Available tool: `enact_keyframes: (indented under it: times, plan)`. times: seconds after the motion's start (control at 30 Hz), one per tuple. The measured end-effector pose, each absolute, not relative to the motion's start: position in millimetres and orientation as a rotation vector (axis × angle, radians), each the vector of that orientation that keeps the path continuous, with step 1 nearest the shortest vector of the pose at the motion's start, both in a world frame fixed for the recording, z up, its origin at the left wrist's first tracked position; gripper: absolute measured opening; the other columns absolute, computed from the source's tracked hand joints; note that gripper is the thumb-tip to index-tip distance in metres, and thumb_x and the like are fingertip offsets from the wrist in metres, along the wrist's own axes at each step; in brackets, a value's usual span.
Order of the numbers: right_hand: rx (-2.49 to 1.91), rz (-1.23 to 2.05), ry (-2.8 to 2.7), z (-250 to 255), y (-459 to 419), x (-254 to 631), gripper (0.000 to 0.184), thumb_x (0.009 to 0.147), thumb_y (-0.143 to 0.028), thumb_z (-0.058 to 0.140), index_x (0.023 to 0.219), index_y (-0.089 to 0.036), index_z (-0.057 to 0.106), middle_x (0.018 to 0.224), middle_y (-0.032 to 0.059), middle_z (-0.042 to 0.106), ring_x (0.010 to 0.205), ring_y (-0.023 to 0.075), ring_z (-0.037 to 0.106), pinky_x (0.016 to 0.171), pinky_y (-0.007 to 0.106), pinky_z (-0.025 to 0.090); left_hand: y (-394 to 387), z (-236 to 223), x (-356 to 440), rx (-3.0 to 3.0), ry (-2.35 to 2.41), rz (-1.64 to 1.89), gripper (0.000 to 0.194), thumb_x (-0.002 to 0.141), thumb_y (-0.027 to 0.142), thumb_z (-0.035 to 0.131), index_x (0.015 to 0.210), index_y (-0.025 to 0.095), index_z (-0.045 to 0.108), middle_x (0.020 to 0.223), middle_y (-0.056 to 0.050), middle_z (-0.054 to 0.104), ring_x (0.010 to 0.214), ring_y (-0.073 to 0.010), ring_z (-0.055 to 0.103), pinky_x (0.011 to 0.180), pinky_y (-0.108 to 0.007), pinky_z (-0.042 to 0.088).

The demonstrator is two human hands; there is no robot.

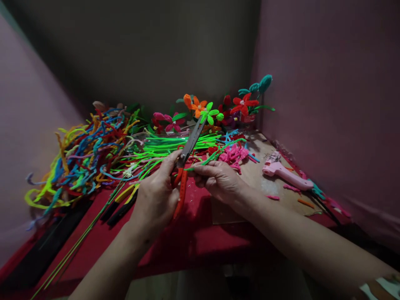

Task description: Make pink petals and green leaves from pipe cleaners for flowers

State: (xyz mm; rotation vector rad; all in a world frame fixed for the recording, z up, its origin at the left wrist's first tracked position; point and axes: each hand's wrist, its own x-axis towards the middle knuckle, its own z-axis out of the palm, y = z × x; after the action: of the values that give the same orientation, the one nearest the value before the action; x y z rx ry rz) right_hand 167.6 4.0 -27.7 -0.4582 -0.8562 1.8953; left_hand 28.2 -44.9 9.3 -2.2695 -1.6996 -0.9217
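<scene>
My left hand (159,191) is closed around scissors (184,175) with orange handles. Their dark blades (194,139) point up and away, toward the flowers at the back. Between the fingertips of my right hand (220,179) is a green pipe cleaner (208,160), its near end beside the scissors' handles. Both hands are over the front middle of the red table, close together. Behind them lies a bundle of bright green pipe cleaners (168,143). A pink pile of pipe cleaner pieces (234,155) sits just beyond my right hand.
A tangled heap of coloured pipe cleaners (90,150) covers the left side. Pipe cleaner flowers (243,104) stand along the back. To the right, a pink glue gun (287,175) rests on a cardboard sheet (250,206). Yellow-and-black handled tools (123,204) and thin green stems (81,239) lie at left.
</scene>
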Motion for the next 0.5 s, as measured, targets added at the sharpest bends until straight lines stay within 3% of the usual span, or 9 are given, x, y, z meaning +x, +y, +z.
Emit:
enact_keyframes:
  times: [0.27,0.5]
  plan:
    - [-0.479,1.739,-0.638,-22.7,19.4,179.1,0.004,0.064,-0.016,0.066,0.063,-0.016,0.063,0.053,-0.0034,0.056,0.047,0.0059,0.045,0.046,0.021,0.030,-42.4,15.4,8.4,-2.358,-1.775,-0.807,0.038,0.076,0.022,0.051,0.113,0.021,0.051,0.078,0.001,0.065,0.062,-0.0131,0.058,0.056,-0.022,0.043]
    - [-0.506,1.641,-0.682,-24.3,23.0,181.8,0.006,0.067,-0.018,0.064,0.064,-0.013,0.064,0.056,0.0014,0.062,0.047,0.0075,0.050,0.044,0.021,0.032,-40.0,22.9,-7.5,-2.257,-1.835,-0.651,0.035,0.078,0.025,0.047,0.113,0.022,0.052,0.078,-0.001,0.065,0.065,-0.0163,0.060,0.058,-0.025,0.045]
